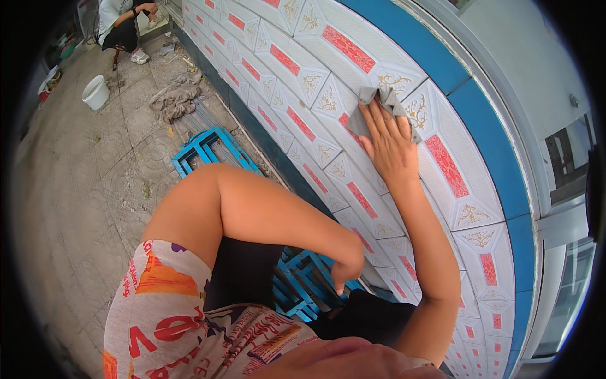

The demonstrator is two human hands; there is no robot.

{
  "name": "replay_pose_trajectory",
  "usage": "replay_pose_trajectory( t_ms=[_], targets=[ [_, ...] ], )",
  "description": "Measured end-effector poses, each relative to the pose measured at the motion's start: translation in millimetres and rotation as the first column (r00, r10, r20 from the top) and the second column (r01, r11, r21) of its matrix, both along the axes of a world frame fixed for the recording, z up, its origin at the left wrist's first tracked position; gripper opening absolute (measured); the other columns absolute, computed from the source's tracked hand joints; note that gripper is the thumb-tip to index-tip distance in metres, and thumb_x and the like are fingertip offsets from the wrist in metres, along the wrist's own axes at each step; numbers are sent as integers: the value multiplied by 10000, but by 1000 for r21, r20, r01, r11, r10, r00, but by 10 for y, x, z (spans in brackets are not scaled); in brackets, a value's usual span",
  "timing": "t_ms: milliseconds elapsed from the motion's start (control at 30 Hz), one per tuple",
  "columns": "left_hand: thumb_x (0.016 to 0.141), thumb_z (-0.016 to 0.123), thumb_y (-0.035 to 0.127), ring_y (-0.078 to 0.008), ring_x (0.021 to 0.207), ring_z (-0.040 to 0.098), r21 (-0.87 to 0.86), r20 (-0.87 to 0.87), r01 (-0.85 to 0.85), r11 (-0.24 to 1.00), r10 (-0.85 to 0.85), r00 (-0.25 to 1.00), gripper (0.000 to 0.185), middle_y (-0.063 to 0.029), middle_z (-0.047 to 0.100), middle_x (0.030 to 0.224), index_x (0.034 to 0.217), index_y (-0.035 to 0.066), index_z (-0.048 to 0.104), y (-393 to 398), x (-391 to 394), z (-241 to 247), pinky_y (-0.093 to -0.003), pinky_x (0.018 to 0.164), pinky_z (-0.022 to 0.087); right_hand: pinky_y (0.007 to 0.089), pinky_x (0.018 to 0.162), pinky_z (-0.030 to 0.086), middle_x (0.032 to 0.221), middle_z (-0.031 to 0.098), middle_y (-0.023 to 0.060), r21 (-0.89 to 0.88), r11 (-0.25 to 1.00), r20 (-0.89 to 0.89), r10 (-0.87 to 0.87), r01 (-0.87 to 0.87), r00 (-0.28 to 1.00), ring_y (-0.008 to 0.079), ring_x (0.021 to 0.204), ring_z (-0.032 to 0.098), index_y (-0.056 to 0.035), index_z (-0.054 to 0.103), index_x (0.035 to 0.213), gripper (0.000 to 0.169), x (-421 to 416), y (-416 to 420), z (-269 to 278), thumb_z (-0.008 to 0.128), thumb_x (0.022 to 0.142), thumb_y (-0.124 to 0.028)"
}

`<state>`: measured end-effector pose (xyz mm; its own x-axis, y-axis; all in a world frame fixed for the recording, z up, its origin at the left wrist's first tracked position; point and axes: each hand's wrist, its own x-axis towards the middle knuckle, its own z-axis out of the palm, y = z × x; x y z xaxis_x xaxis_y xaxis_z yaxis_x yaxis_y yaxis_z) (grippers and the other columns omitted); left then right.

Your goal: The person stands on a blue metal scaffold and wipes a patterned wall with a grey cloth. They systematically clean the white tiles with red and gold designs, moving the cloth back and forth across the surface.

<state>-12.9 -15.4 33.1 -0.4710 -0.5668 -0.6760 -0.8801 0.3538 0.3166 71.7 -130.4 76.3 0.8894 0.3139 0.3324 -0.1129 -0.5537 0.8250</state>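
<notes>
My right hand [390, 139] lies flat, fingers up, on a grey cloth [362, 121], pressing it against the white wall tiles [388, 35]. Folds of the cloth stick out above and beside the fingertips. Red patterned rectangles and gold scrolls decorate these raised tiles. Lower down, my left hand [348, 275] hangs bent at the wrist close to the wall, above my black-clothed leg [364, 315]. Its fingers are mostly hidden, and whether they hold anything is unclear.
Blue metal frames [203, 149] lie along the wall's foot, partly beneath my left arm. Beyond them are thin metal rods [199, 118], a crumpled brown cloth [175, 99] and a white bucket [96, 92]. A person [124, 26] sits near the wall's far end. Blue tiles [490, 128] border the window side.
</notes>
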Motion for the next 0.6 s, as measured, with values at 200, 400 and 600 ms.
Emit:
replay_pose_trajectory(
  t_ms=[200,400,600],
  targets=[
    [918,476,715,-409,1217,563,9,23,19,1000,-19,1000,767,-164,620,1336,1283,68,665,5,55,-54,-549,977,454,368,1173,194,1610,331,-25,-58,991,175,128,-120,976,121,1482,258,-223,354,1556,729,1197,550,447,481,949,-607],
    [902,514,705,-376,1187,592,16,15,-11,1000,10,1000,715,-143,643,1310,1244,105,700,-146,95,-189,-547,960,465,364,1190,173,1617,312,-29,-56,992,284,121,-110,951,113,1479,256,-231,365,1548,712,1305,680,805,483,952,-600],
    [898,517,719,-391,1209,581,6,34,-110,994,110,993,743,-150,640,1312,1269,97,682,-155,164,-310,-551,963,465,354,1142,275,1558,409,-12,27,997,321,59,-71,945,140,1419,372,-235,391,1540,666,221,191,877,498,967,-557]
  ],
)
